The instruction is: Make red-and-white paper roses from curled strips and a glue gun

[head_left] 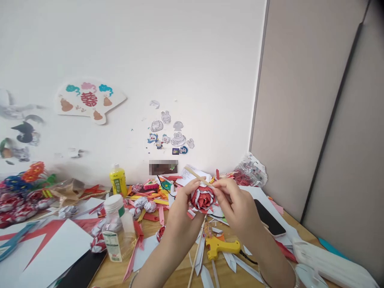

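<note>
My left hand (180,208) is closed round a red and white paper rose (203,199), its layered petals facing me. My right hand (237,200) pinches the near end of a light wooden stick (196,175) at the rose's upper edge. The stick slants up to the left, past my left thumb. Below the flower a thin wooden skewer (195,256) runs down toward me; whether it joins the rose, I cannot tell. A yellow glue gun (220,246) lies on the table beneath my hands.
Paper strips and scraps cover the wooden table (168,276). On the left stand a clear jar (115,232) and a yellow bottle (118,180), near blue scissors (15,240) and white sheets (60,252). A black phone (270,218) lies to the right.
</note>
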Motion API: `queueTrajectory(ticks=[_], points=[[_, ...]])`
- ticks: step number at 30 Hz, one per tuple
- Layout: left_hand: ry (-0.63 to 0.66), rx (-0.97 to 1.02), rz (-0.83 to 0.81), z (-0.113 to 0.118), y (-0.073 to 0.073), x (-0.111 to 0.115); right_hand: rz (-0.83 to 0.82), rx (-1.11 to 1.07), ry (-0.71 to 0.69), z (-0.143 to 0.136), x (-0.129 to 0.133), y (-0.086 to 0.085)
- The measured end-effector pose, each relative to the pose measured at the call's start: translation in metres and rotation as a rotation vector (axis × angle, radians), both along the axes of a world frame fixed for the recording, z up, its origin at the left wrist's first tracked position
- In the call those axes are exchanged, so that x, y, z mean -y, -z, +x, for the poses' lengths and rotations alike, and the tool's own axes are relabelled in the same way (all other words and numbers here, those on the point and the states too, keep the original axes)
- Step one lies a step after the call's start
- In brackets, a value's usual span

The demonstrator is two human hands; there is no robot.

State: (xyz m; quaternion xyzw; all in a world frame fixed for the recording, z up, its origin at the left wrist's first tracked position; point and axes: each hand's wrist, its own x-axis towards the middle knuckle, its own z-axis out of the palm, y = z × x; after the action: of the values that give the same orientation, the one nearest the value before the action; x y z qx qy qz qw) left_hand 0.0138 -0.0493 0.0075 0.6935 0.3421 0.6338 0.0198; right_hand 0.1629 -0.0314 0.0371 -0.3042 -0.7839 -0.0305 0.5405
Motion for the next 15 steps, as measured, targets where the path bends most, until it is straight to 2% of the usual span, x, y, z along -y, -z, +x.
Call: queueTrajectory(ticks=[5, 9, 15], points=[[-0.008, -0.038, 0.053, -0.0003, -0.0039, 0.0018, 0.095, -0.104, 0.115, -0.0018, -0.0002, -0.0011], [-0.034, -0.066, 0.092, -0.0022, -0.0035, 0.0013, 0.130, -0.105, 0.068, -0.0032, 0.0005, -0.0012], [-0.013, -0.064, 0.083, -0.0029, -0.0023, 0.0020, 0.176, -0.163, 0.123, -0.0062, 0.0029, 0.0003]])
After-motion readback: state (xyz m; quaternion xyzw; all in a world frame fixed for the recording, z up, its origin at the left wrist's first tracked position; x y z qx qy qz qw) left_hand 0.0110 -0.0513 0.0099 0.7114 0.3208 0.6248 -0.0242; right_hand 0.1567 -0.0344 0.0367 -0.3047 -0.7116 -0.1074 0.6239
